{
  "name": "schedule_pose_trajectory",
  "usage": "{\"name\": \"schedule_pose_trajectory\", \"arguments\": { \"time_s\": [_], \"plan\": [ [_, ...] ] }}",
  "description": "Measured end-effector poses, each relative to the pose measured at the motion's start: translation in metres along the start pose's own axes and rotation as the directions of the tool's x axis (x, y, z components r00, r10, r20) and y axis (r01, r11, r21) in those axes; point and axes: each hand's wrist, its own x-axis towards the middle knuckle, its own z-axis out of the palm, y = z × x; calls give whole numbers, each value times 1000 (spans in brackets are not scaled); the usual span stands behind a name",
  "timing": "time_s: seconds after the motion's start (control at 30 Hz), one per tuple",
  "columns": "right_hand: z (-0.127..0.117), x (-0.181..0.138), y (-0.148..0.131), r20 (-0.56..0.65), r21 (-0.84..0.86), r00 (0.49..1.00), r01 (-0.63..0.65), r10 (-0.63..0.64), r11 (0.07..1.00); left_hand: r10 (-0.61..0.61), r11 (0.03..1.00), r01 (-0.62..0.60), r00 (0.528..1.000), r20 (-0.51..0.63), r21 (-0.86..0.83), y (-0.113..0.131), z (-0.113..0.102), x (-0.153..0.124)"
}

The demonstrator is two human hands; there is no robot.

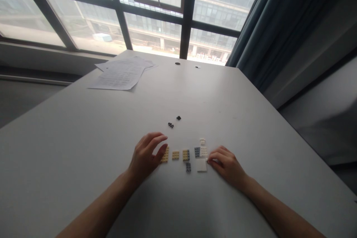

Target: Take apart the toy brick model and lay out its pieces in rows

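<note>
Loosely, the left hand [146, 153] was spread, thumb and fingers parted, beside the leftmost tan plate [165, 157]; the right hand [227, 164] was at the white tile's [201, 165] right edge, its hold impossible to tell. Dark pieces [170, 125] lay farther off.

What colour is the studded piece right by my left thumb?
The studded piece is pale yellow-tan, seen best in the head view.
</note>
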Motion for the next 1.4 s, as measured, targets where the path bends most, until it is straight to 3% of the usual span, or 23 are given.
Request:
{"name": "schedule_pose_trajectory", "arguments": {
  "time_s": [0.37,0.67,0.83,1.1,1.27,1.4],
  "plan": [
    [2,0,1,-33,-24,999,-24,23,999,1,1000,-1,1000,-6,2,0,0,0],
    [-15,10,5,-249,50,958,-136,145,989,-29,1000,29,999,-23,0,0,-1,1],
    [-11,46,6,-214,60,961,-168,177,984,-29,1000,29,999,-34,1,1,-1,2],
    [37,133,19,46,-63,965,-254,257,965,-16,1000,16,1000,-25,6,1,-1,1],
    [62,173,21,36,-140,953,-293,301,946,-28,1000,28,999,-18,5,3,-2,1],
    [66,185,18,45,-160,952,-294,304,942,-43,999,43,999,-9,-19,4,-3,2]
  ]
}}
